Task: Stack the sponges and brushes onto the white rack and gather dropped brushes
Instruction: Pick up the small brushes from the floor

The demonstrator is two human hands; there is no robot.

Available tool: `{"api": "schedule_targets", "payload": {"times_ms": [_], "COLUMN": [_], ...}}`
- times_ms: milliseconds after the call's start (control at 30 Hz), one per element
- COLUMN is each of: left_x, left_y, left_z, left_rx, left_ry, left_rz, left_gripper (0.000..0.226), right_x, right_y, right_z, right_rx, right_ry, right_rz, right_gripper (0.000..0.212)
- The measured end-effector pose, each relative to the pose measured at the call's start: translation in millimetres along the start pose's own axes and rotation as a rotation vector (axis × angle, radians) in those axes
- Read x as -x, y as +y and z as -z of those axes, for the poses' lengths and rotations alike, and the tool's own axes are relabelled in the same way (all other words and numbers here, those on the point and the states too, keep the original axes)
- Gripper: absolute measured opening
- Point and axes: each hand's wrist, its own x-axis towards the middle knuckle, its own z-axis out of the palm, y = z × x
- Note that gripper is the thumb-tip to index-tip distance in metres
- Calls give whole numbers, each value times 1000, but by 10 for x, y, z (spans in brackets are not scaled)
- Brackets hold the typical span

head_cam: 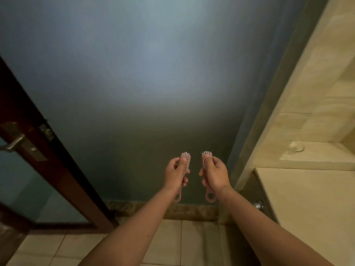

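I hold two small pink brushes upright in front of a grey-blue wall, bristle heads up and looped handle ends hanging down. My left hand (175, 174) is closed around the left pink brush (186, 159). My right hand (216, 174) is closed around the right pink brush (207, 157), whose handle loop shows below the palm. The two brushes are side by side, a small gap apart. No white rack and no sponges are in view.
A dark wooden door (48, 154) with a metal handle (13, 144) stands open at the left. A beige tiled ledge (307, 198) juts out at the right, with a small round knob (258, 205) on its side. Beige floor tiles (48, 248) lie below.
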Motion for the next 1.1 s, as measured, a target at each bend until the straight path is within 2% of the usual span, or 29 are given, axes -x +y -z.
{"api": "schedule_targets", "payload": {"times_ms": [100, 333, 633, 833, 1000, 1100], "left_x": [32, 97, 319, 496, 763, 996], "left_y": [74, 231, 255, 208, 98, 10], "left_z": [-341, -1107, -2029, -2488, -2825, -2960], "left_rx": [2, -5, -89, -187, -289, -345], "left_ry": [-49, -180, -506, -761, -966, -1102], "left_rz": [-3, -15, 67, 83, 65, 20], "left_gripper": [11, 14, 26, 19, 31, 29], "right_x": [-30, -29, 229, 589, 1040, 1351], "right_y": [-42, -89, 15, 52, 156, 244], "right_z": [346, 1075, 1984, 2347, 2537, 2573], "right_rx": [-13, -76, -35, -90, -183, -191], "right_ry": [44, 161, 394, 592, 755, 890], "right_rz": [10, 26, -21, -66, -128, -169], "right_gripper": [49, 47, 44, 36, 14, 11]}}
